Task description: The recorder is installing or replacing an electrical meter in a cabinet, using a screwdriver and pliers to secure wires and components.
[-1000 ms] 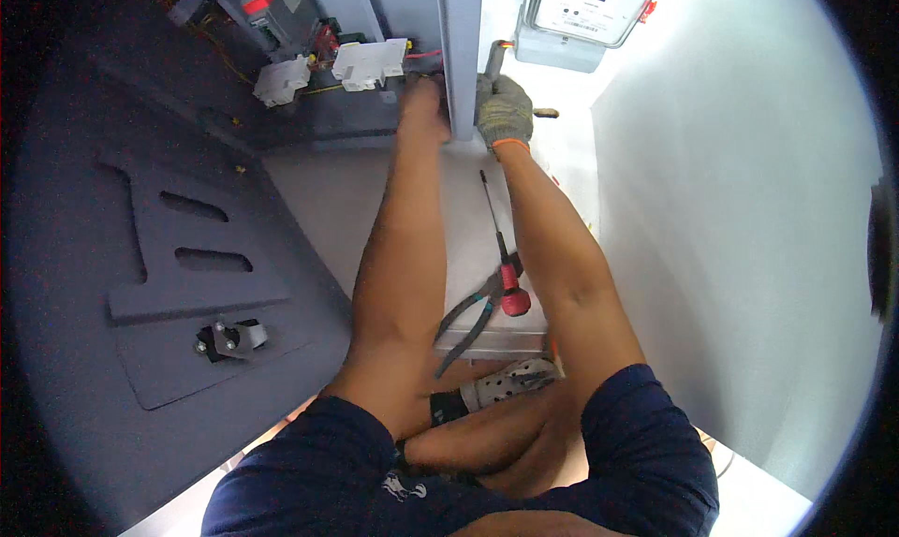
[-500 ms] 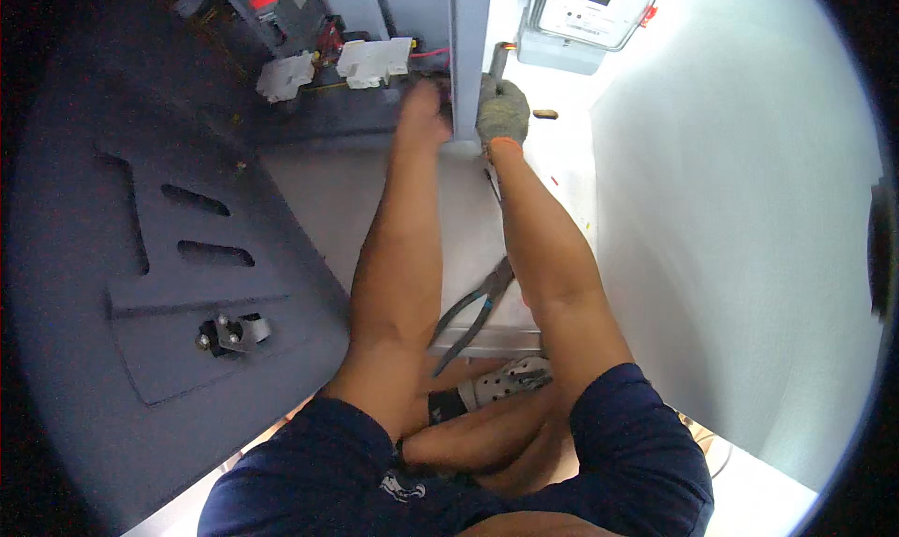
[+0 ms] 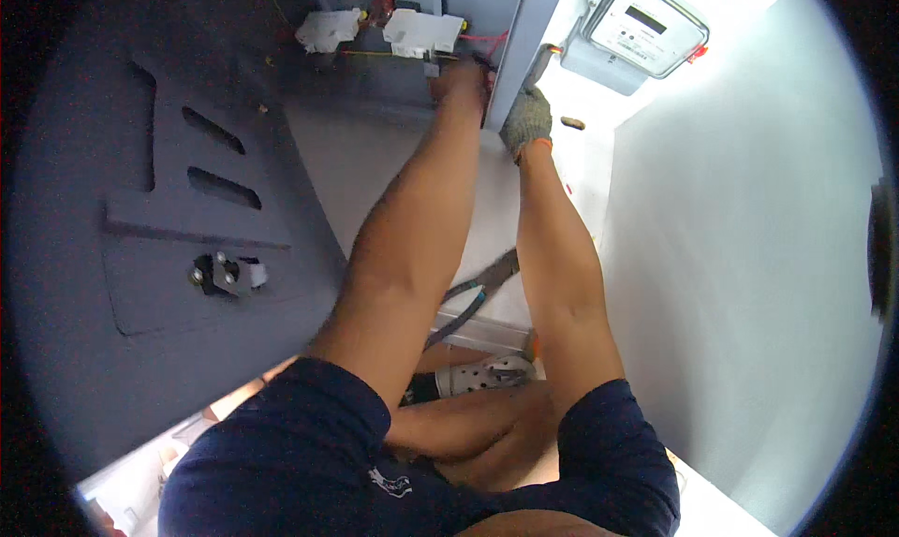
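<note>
My left hand (image 3: 459, 80), bare, reaches into the shaded left compartment, just below white breaker-like modules (image 3: 422, 33) and beside red wires (image 3: 487, 41). Its fingers are dark and partly hidden, so whatever they touch is unclear. On the other side of a grey upright metal strip (image 3: 526, 50), my right hand (image 3: 530, 123) wears a grey knit glove with an orange cuff. It is closed around the lower part of a dark cable (image 3: 540, 66) whose coloured wire ends show at the top.
An electricity meter (image 3: 646, 24) with a clear cover is mounted at the upper right. Dark-handled pliers (image 3: 482, 284) lie below my forearms. A small brown piece (image 3: 573, 123) sits right of the glove. A grey door with slots and a latch (image 3: 228, 273) stands at left.
The whole view has shifted, so the modules and meter appear farther right. My left hand remains beside the strip, below the modules; my right hand stays at the cable.
</note>
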{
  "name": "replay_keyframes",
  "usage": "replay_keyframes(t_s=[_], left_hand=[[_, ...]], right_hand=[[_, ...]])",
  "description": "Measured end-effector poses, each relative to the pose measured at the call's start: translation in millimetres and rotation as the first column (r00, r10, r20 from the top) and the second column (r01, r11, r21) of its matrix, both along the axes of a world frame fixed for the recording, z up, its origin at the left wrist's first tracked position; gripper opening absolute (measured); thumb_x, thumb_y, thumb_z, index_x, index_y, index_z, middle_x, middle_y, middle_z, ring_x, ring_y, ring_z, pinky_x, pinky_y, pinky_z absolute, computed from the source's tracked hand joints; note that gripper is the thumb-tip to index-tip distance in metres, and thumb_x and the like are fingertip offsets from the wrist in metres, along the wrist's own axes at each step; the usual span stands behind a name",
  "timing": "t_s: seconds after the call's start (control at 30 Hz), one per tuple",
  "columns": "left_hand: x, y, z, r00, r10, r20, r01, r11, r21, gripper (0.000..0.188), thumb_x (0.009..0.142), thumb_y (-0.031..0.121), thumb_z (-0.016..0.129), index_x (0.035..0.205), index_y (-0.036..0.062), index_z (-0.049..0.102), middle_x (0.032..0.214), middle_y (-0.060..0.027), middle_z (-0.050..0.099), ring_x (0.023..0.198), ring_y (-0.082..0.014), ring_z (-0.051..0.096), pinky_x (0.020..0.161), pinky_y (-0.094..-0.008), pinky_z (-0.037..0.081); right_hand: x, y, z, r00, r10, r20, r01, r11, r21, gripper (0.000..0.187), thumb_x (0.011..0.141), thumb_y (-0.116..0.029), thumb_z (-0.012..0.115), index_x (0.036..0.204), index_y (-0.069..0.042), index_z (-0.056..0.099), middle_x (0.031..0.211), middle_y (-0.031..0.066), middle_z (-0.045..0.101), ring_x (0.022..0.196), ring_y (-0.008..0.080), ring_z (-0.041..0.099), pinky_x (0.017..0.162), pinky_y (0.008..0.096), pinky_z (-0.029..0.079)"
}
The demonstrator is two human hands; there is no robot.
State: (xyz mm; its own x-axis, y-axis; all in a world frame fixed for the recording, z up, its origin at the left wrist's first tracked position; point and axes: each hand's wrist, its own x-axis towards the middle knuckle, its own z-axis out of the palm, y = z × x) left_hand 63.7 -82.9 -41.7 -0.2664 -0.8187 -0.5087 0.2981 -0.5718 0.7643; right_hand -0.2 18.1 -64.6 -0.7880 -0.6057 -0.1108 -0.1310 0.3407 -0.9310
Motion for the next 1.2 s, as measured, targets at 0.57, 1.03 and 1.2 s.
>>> replay_keyframes(t_s=[0.57, 1.03, 1.2], left_hand=[[0.0, -61.7, -36.8, 0.026, 0.051, 0.998, 0.879, 0.474, -0.047, 0.042, 0.082, 0.026, 0.062, 0.12, 0.0079, 0.063, 0.13, -0.016, 0.058, 0.12, -0.031, 0.057, 0.098, -0.0388, 0.047], [-14.5, -67.0, -63.7, 0.387, 0.005, 0.922, 0.6, 0.758, -0.256, 0.047, 0.082, 0.038, 0.064, 0.118, 0.0092, 0.066, 0.123, -0.0144, 0.063, 0.115, -0.0351, 0.059, 0.096, -0.0562, 0.044], [-35.3, -109.8, -120.2, -0.164, -0.104, 0.981, 0.904, 0.382, 0.192, 0.051, 0.093, 0.044, 0.045, 0.131, 0.0124, 0.055, 0.132, -0.0115, 0.055, 0.121, -0.0294, 0.053, 0.099, -0.0418, 0.044]], right_hand=[[31.1, -4.2, 15.9, 0.959, -0.234, 0.159, 0.262, 0.947, -0.185, 0.033, 0.09, -0.032, 0.058, 0.099, -0.001, 0.067, 0.095, 0.0173, 0.068, 0.088, 0.0288, 0.065, 0.079, 0.0384, 0.048], [21.8, -9.9, 39.3, 0.868, -0.447, -0.218, 0.381, 0.879, -0.287, 0.034, 0.079, -0.034, 0.07, 0.083, 0.0, 0.067, 0.08, 0.0157, 0.067, 0.076, 0.0312, 0.064, 0.076, 0.0402, 0.049], [28.3, -6.6, 67.2, 0.884, -0.467, -0.017, 0.441, 0.847, -0.296, 0.037, 0.08, -0.037, 0.071, 0.081, 0.0, 0.066, 0.079, 0.0152, 0.067, 0.073, 0.0295, 0.062, 0.074, 0.0382, 0.049]])
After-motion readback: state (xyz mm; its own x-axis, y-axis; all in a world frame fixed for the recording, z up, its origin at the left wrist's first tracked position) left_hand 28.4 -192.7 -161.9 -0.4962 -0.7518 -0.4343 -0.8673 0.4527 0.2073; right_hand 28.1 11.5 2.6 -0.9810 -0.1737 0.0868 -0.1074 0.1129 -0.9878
